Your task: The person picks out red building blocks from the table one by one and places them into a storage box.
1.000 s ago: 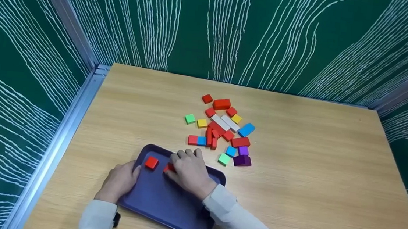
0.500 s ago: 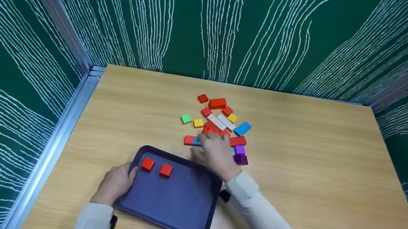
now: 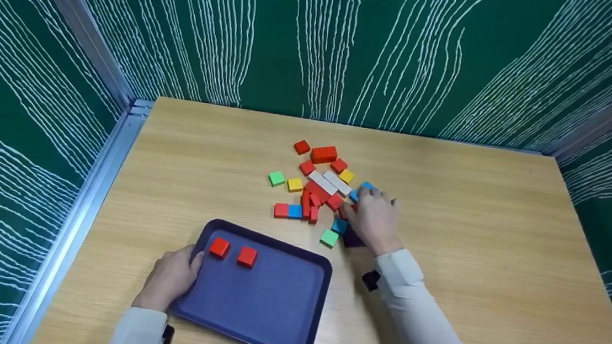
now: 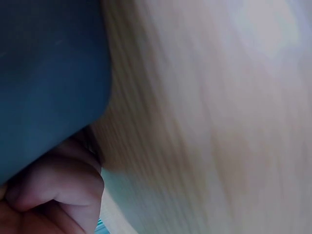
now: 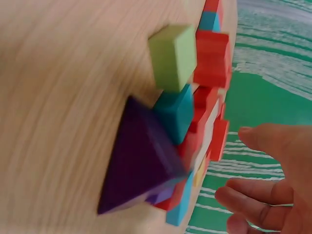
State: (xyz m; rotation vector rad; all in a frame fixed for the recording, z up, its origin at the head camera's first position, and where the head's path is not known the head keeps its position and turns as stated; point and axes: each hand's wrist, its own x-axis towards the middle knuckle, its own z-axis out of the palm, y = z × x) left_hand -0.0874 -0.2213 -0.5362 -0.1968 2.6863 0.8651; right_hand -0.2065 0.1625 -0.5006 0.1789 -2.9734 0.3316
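My left hand (image 3: pixel 170 277) grips the left rim of a dark blue tray (image 3: pixel 266 307), thumb over the edge. In the left wrist view, curled fingers (image 4: pixel 68 187) lie beneath the tray's side (image 4: pixel 48 83). Two red cubes, one on the left (image 3: pixel 219 247) and one beside it (image 3: pixel 247 256), sit near the tray's far left corner. Over the right side of the block pile hovers my right hand (image 3: pixel 375 219), partly hiding a red block. The right wrist view shows this hand (image 5: pixel 273 175) with fingers and thumb apart, above a purple triangular block (image 5: pixel 139 165) and a blue cube (image 5: pixel 174 114).
Several other wooden blocks lie beyond the tray, among them a green cube (image 3: pixel 329 238), a yellow cube (image 3: pixel 295 185), a large red block (image 3: pixel 323 154) and white bars (image 3: pixel 323 183). Green walls with white lines (image 3: pixel 273 41) bound the wooden table (image 3: pixel 488 238) at the back and sides.
My right hand has let go of the second red cube in the tray, then moved away over the pile to its right side. The left hand still holds the tray.
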